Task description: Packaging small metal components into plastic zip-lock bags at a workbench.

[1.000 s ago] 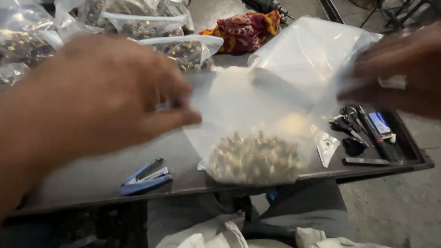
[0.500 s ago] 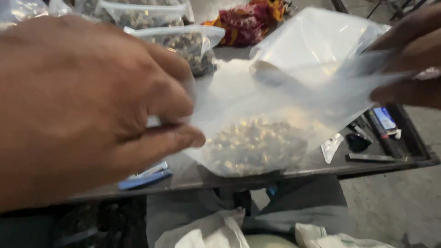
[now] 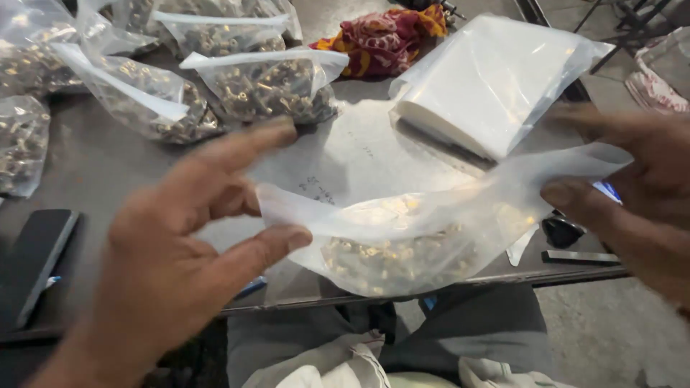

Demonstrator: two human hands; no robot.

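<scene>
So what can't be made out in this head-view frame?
- Right hand: motion-blurred, cut off by the right edge; its grip on the bag is unclear.
- Parts in the bag: small and hazy behind the plastic, kind unclear.
- Dark items by the table edge: mostly hidden by the bag and right hand.
- Blue object: covered by the left hand.

Filled clear bags [image 3: 267, 88], red patterned cloth [image 3: 381, 39], stack of empty bags [image 3: 489, 79], dark phone [image 3: 36, 255] on the metal table [image 3: 108, 179].
</scene>
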